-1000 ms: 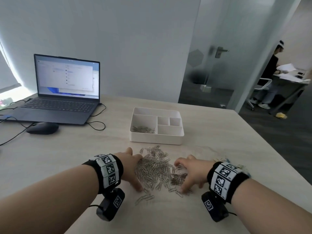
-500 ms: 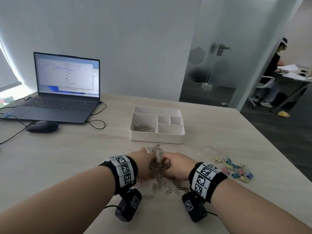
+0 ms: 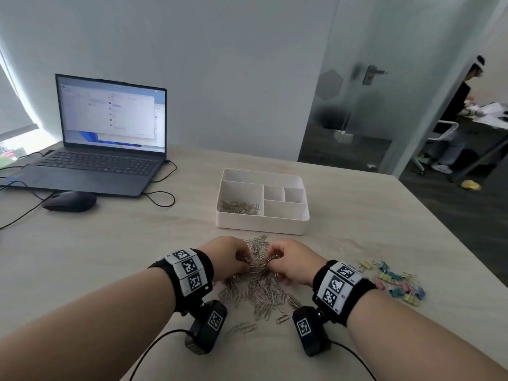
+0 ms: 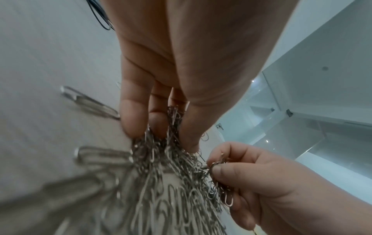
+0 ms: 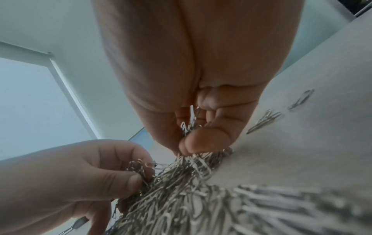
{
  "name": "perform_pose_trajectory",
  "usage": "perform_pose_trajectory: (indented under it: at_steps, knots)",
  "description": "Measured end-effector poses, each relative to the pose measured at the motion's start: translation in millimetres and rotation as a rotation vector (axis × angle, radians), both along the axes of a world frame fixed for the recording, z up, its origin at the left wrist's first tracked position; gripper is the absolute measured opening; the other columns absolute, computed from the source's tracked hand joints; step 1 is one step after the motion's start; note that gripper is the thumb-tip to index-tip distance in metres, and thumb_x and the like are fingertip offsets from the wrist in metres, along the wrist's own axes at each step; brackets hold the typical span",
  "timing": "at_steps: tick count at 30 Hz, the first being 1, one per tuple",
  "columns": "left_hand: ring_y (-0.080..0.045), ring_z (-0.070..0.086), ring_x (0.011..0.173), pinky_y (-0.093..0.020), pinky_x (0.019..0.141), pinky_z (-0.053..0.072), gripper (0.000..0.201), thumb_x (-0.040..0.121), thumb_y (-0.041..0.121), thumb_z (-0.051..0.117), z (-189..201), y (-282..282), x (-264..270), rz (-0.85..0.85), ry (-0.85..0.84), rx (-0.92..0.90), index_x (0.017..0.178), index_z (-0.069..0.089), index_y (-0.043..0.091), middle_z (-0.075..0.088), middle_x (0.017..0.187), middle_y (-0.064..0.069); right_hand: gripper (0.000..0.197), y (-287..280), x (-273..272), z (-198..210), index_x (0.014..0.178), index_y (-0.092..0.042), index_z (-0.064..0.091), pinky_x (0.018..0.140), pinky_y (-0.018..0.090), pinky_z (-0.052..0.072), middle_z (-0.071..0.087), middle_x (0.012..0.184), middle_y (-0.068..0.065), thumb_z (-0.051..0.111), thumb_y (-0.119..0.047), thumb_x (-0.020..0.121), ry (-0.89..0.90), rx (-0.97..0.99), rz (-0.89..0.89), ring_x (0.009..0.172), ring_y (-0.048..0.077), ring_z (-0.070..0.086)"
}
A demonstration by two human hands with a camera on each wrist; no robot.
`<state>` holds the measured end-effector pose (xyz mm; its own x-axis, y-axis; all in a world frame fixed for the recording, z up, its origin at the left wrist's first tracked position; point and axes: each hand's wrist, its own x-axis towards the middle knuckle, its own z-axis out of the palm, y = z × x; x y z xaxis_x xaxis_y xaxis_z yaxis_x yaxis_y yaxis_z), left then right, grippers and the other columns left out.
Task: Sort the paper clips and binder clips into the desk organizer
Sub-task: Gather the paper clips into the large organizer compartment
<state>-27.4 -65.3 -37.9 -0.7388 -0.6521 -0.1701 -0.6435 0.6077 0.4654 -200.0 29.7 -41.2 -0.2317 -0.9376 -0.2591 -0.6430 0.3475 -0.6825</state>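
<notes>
- The left hand [image 3: 229, 257] is curled over the near-left side of the paper clip heap [image 3: 259, 287], its fingers [image 4: 130, 114] and thumb closed round a bunch of silver clips.
- The right hand [image 3: 292, 261] faces it from the other side, thumb and fingertips [image 5: 201, 141] pinching another bunch out of the same heap.
- In both wrist views the gripped clips trail down in strands to the heap on the counter [image 3: 110, 257].
- A few stray clips [image 3: 244, 327] lie apart on the near side of the heap, between the two wrist cameras.
- The white desk organizer [image 3: 262, 226] stands just beyond the heap; its large left compartment holds a small layer of paper clips [image 3: 240, 208], while no contents show in the three smaller right compartments.
- The pastel binder clips [image 3: 395, 283] are scattered on the counter to the right of the right wrist, well apart from the organizer.
- At far left sit an open laptop [image 3: 110, 138] and a black mouse [image 3: 70, 201].
</notes>
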Motion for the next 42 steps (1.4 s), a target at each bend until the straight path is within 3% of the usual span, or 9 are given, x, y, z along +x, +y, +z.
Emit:
perform_pose_trajectory:
  at_steps: [5,9,12,18,25,30,35,40,42]
  knots:
    - [-0.011,0.068,0.059,-0.027,0.058,0.060,0.009,0.085,0.029,0.073,1,-17,7,0.037,0.094,0.139,0.091,0.069,0.024,0.072,0.091,0.003,0.010,-5,-5,2,0.089,-0.016,0.062,0.046,0.025,0.051,0.061,0.068,0.010,0.060,-0.005,0.089,-0.101,-0.057,-0.027,0.052,0.018,0.060]
    - [-0.019,0.072,0.068,-0.032,0.058,0.062,0.003,0.087,0.023,0.071,7,-30,10,0.044,0.154,0.189,0.088,0.069,0.025,0.072,0.085,0.003,0.008,-15,-7,5,0.093,-0.013,0.063,0.048,0.027,0.052,0.060,0.070,0.008,0.063,-0.006,0.089,-0.173,-0.083,-0.047,0.057,0.020,0.060]
    - [-0.007,0.067,0.058,-0.025,0.052,0.058,0.003,0.089,0.019,0.070,13,-39,9,0.068,0.235,0.227,0.091,0.070,0.021,0.069,0.080,0.002,0.007,-23,-8,8,0.093,-0.010,0.063,0.045,0.024,0.049,0.058,0.068,0.005,0.064,-0.004,0.089,-0.245,-0.094,-0.058,0.052,0.013,0.056]
    - [-0.013,0.065,0.070,-0.032,0.059,0.061,0.003,0.088,0.017,0.072,27,-67,0,0.145,0.437,0.259,0.089,0.071,0.019,0.069,0.081,-0.001,0.009,-50,-9,22,0.093,-0.006,0.062,0.043,0.024,0.047,0.058,0.063,0.003,0.065,0.002,0.090,-0.444,-0.158,-0.107,0.049,0.013,0.053]
    - [-0.024,0.068,0.069,-0.043,0.066,0.063,0.007,0.090,0.014,0.069,42,-104,-27,0.347,0.604,0.221,0.094,0.070,0.008,0.072,0.083,-0.014,0.010,-103,-8,42,0.090,-0.010,0.060,0.043,0.023,0.047,0.059,0.071,0.008,0.063,-0.001,0.090,-0.431,-0.295,-0.229,0.050,0.011,0.054]
    - [-0.032,0.073,0.079,-0.047,0.066,0.063,0.006,0.090,0.015,0.067,45,-119,-43,0.379,0.565,0.163,0.096,0.069,0.014,0.073,0.082,-0.011,0.013,-135,-3,45,0.084,-0.013,0.059,0.054,0.033,0.054,0.059,0.069,0.008,0.059,-0.002,0.091,-0.326,-0.312,-0.262,0.055,0.018,0.057]
    - [-0.028,0.074,0.071,-0.046,0.067,0.063,0.012,0.091,0.014,0.063,40,-128,-43,0.367,0.467,0.120,0.099,0.071,0.018,0.075,0.084,-0.006,0.016,-148,3,38,0.081,-0.015,0.060,0.071,0.043,0.060,0.063,0.072,0.008,0.058,-0.002,0.090,-0.301,-0.259,-0.267,0.064,0.023,0.062]
    - [-0.023,0.068,0.099,-0.036,0.091,0.055,0.028,0.092,0.017,0.059,42,-127,-45,0.336,0.379,-0.020,0.118,0.070,0.018,0.072,0.115,-0.002,0.017,-150,6,34,0.084,-0.021,0.065,0.081,0.052,0.061,0.072,0.095,0.017,0.061,-0.004,0.086,-0.276,-0.235,-0.228,0.087,0.036,0.073]
    - [-0.021,0.067,0.100,-0.035,0.092,0.054,0.029,0.093,0.020,0.058,44,-123,-44,0.323,0.374,-0.020,0.119,0.069,0.020,0.071,0.116,0.000,0.022,-145,7,36,0.084,-0.026,0.065,0.083,0.053,0.060,0.072,0.099,0.017,0.057,-0.006,0.086,-0.263,-0.237,-0.211,0.092,0.037,0.072]
